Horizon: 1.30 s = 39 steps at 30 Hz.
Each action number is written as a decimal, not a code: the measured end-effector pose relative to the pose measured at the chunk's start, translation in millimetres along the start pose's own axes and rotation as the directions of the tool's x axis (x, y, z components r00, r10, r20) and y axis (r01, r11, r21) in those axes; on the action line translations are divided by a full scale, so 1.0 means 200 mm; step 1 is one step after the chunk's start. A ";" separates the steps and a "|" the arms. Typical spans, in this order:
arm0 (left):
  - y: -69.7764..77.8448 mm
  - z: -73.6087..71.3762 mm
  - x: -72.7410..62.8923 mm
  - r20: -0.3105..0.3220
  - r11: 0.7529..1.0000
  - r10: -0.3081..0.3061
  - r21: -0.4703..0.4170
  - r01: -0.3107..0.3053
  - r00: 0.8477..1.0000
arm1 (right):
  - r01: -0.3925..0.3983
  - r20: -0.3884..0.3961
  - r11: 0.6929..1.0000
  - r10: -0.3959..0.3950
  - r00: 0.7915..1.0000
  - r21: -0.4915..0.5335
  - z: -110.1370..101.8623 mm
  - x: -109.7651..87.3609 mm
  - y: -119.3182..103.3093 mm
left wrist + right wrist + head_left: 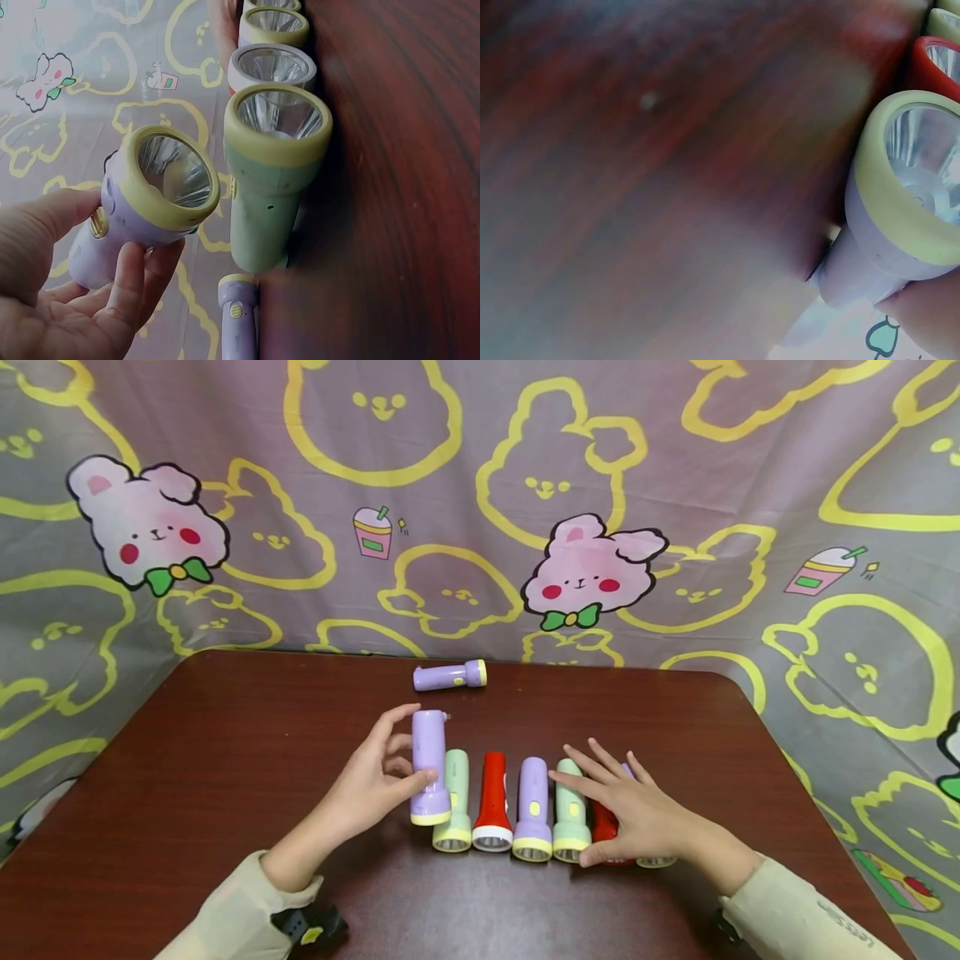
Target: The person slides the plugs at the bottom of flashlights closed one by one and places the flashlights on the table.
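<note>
My left hand (367, 785) grips a purple flashlight (430, 747) with a yellow rim, thumb on one side and fingers on the other. It is held at the left end of a row, partly covering a light green flashlight (456, 777). Beside that lie a red flashlight (492, 793) with a white rim, a purple flashlight (533, 785) and another light green flashlight (570, 818). Spread over the right end is my right hand (637, 814), hiding much of a red flashlight (603, 822) and a purple flashlight (877, 232). Whether its palm presses on them, I cannot tell.
Another purple flashlight (450, 677) lies sideways near the back edge of the dark brown table (225, 760). A patterned cloth (450, 510) with cartoon rabbits hangs behind the table and along its sides.
</note>
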<state>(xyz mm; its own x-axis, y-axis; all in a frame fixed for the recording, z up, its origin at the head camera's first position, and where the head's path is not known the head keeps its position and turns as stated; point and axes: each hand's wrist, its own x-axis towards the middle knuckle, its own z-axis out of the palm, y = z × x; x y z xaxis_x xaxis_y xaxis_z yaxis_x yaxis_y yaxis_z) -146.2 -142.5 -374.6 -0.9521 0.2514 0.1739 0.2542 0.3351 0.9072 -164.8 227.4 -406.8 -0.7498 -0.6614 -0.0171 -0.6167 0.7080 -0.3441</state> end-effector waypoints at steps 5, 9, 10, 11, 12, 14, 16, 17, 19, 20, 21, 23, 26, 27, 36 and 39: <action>0.00 0.03 0.00 0.023 0.999 0.032 -0.016 -0.031 0.999 | 0.005 -0.007 1.000 -0.005 1.000 0.026 -0.02 0.00 0.00; 0.00 0.04 0.00 0.048 0.999 0.037 -0.041 -0.035 0.998 | 0.031 -0.038 0.998 -0.029 0.999 0.047 -0.04 0.00 -0.01; 0.00 0.05 0.00 0.055 0.998 0.033 -0.046 -0.031 0.998 | 0.044 -0.052 0.998 -0.041 0.998 0.048 -0.05 0.00 -0.01; 0.01 0.05 -0.01 0.060 0.998 0.029 -0.049 -0.026 0.998 | 0.057 -0.066 0.997 -0.053 0.996 0.053 -0.06 0.01 -0.02; 0.01 0.06 -0.01 0.065 0.998 0.024 -0.051 -0.021 0.998 | 0.070 -0.081 0.996 -0.065 0.995 0.055 -0.07 0.01 -0.02; 0.01 0.07 -0.01 0.071 0.999 0.022 -0.050 -0.019 0.997 | 0.099 -0.110 0.993 -0.091 0.990 0.066 -0.09 0.02 -0.03; 0.01 0.08 -0.01 0.077 0.999 0.021 -0.051 -0.017 0.997 | 0.114 -0.130 0.990 -0.102 0.986 0.088 -0.11 0.03 -0.04; 0.01 0.08 -0.01 0.079 0.999 0.022 -0.049 -0.018 0.997 | 0.119 -0.138 0.988 -0.104 0.985 0.103 -0.12 0.04 -0.05; 0.01 0.09 -0.01 0.082 0.999 0.021 -0.050 -0.017 0.996 | 0.121 -0.151 0.984 -0.101 0.983 0.133 -0.13 0.05 -0.06; 0.01 0.09 -0.01 0.083 0.999 0.021 -0.051 -0.017 0.996 | 0.120 -0.158 0.982 -0.097 0.983 0.147 -0.14 0.06 -0.07; 0.01 0.10 -0.01 0.084 0.998 0.021 -0.054 -0.016 0.996 | 0.120 -0.167 0.980 -0.093 0.982 0.158 -0.15 0.08 -0.08; 0.02 0.10 -0.01 0.086 0.998 0.021 -0.060 -0.016 0.996 | 0.119 -0.183 0.976 -0.085 0.979 0.183 -0.16 0.10 -0.09; 0.03 0.11 0.00 0.094 0.996 0.030 -0.087 -0.022 0.995 | 0.133 -0.211 0.967 -0.086 0.974 0.218 -0.18 0.14 -0.12; 0.04 0.12 0.00 0.098 0.995 0.035 -0.096 -0.026 0.995 | 0.136 -0.218 0.964 -0.086 0.972 0.230 -0.18 0.15 -0.14; 0.06 0.15 0.00 0.141 0.990 0.033 -0.138 -0.013 0.989 | 0.159 -0.216 0.922 -0.085 0.973 0.353 -0.20 0.26 -0.25; 0.07 0.16 0.00 0.162 0.988 0.038 -0.157 -0.012 0.986 | 0.160 -0.213 0.901 -0.077 0.974 0.404 -0.20 0.29 -0.28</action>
<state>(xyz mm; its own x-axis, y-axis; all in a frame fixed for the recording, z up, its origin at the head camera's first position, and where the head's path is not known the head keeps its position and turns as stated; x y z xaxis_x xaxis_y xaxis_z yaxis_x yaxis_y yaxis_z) -138.2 -109.6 -374.1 -0.9018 0.4076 0.1435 0.2356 0.1854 0.9540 -183.5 159.3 -350.8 -0.7336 -0.6462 0.2102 -0.5786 0.4317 -0.6920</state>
